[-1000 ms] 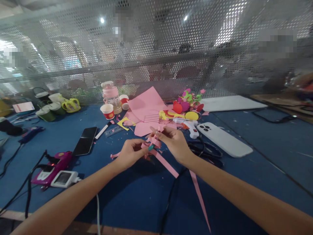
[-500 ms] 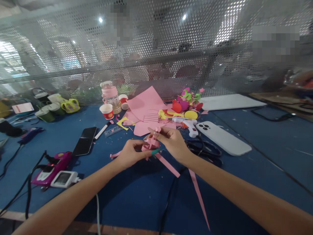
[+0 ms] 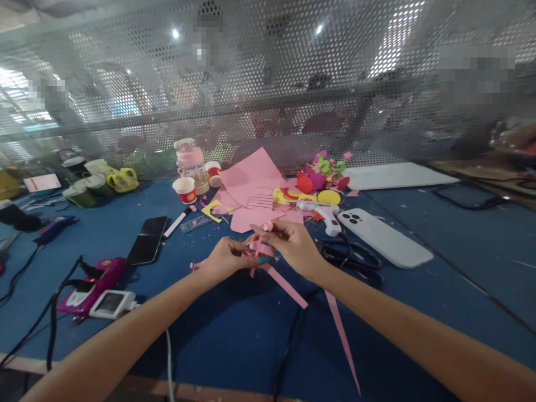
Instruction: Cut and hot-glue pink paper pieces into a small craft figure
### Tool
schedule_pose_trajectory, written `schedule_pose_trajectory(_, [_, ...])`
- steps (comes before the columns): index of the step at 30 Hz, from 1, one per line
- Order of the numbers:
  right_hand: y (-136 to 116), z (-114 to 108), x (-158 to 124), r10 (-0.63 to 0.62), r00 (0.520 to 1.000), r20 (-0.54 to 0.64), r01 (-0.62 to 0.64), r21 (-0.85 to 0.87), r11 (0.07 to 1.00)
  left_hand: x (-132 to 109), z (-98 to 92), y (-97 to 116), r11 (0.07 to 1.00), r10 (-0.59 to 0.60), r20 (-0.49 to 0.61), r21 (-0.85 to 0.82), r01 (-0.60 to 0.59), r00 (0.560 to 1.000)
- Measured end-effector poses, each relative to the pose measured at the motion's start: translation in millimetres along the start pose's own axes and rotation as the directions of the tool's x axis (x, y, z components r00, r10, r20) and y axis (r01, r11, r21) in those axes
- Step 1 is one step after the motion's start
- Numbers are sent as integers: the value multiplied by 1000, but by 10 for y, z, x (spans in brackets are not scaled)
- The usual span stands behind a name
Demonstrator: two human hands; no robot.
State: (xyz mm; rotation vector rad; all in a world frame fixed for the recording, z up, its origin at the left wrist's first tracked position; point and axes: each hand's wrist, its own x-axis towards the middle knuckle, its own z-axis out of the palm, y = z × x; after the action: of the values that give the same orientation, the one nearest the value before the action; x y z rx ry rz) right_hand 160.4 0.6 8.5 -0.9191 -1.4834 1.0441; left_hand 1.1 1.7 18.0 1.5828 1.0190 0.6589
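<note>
My left hand [image 3: 224, 260] and my right hand [image 3: 293, 244] meet over the blue table [image 3: 251, 346], both pinched on a curled bundle of pink paper strips [image 3: 262, 249]. Long pink strips [image 3: 288, 287] trail from the bundle toward me, one running down along my right forearm. A green-tipped nail or small green piece shows at the bundle's lower edge; I cannot tell which. Just beyond my hands lies a pile of pink paper sheets [image 3: 251, 178].
A white phone [image 3: 385, 237], a glue gun [image 3: 329, 215] and black scissors [image 3: 349, 257] lie to the right. A black phone [image 3: 147, 240], a pink device [image 3: 90, 282], paper cups [image 3: 185, 190] and a bottle [image 3: 190, 162] are left. Coloured paper cutouts [image 3: 320, 178] sit before a perforated metal screen [image 3: 268, 84].
My hands have drawn slightly closer together, and the pink strip bundle has been turned and curled a little tighter between the fingers. Nothing else on the table has moved.
</note>
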Motion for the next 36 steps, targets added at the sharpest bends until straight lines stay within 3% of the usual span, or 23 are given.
schedule_pose_trajectory(8, [-39, 0, -6, -30, 999, 23, 31, -16, 999, 10, 2, -43, 996, -45, 18, -72, 46, 999])
schedule_pose_trajectory(13, [-73, -24, 10, -33, 998, -51, 31, -28, 999, 1, 3, 17, 993, -14, 33, -115, 18, 999])
schedule_pose_trajectory(18, [-85, -30, 10, -11, 997, -76, 10, -23, 1000, 15, -23, 28, 997, 16, -73, -74, -22, 997])
schedule_pose_trajectory(20, [-86, -32, 11, -23, 997, -70, 20, -46, 999, 25, -39, 19, 997, 2, -85, -80, -8, 996])
schedule_pose_trajectory(26, [-79, -64, 32, -3, 994, -107, -3, -53, 999, 40, -101, 19, 960, -78, 19, -269, 80, 997])
schedule_pose_trajectory(36, [-59, -75, 36, -37, 992, -121, 26, -88, 996, 20, -73, 48, 960, -112, -40, -263, 98, 993])
